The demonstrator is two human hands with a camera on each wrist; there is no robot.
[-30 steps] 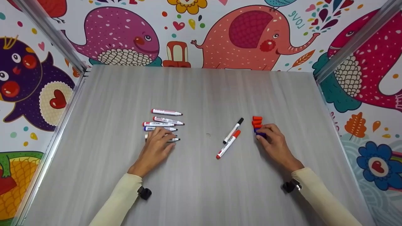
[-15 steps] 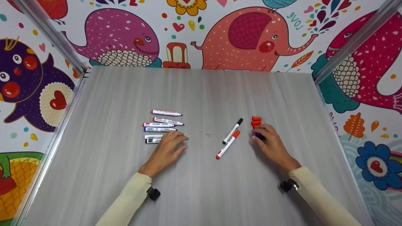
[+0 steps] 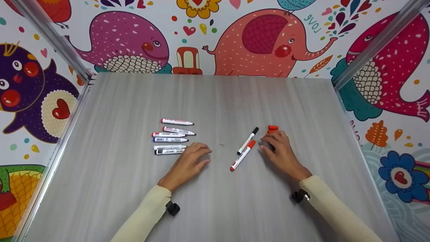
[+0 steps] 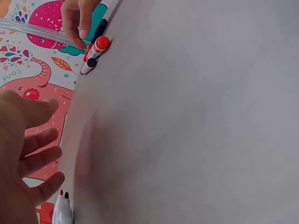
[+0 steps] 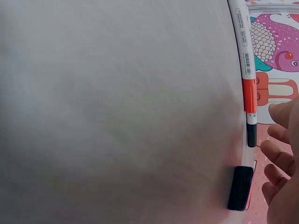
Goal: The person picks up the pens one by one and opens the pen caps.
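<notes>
The desk [image 3: 215, 101] is a grey wood-grain surface, enclosed on three sides by walls [image 3: 134, 40] printed with cartoon animals and framed by metal rails [image 3: 50, 37].

Left hand [image 3: 190, 160]: lies on the desk just right of a group of six uncapped markers [image 3: 173, 136], its fingers loosely bent and slightly apart. The fingertips are close to the nearest marker ends; contact cannot be confirmed. Nothing is seen in its grip. In the left wrist view the fingers [image 4: 39, 158] appear relaxed and separated above the surface.

Right hand [image 3: 278, 150]: rests on the desk over a small cluster of loose caps, fingers curled downward. An orange cap [image 3: 273, 127] shows just beyond the fingertips. Whether the hand pinches a cap cannot be told from the head view. In the right wrist view a dark cap [image 5: 240, 188] lies just beside the partly spread fingers [image 5: 278, 156].

Between the two hands lie two capped markers, side by side and angled: a black-capped marker [image 3: 248, 140] and a red-capped marker [image 3: 242, 155], the latter nearer the person. Both are close to the right hand and well apart from the uncapped group.

Cream sleeves [image 3: 144, 215] cover both forearms.
</notes>
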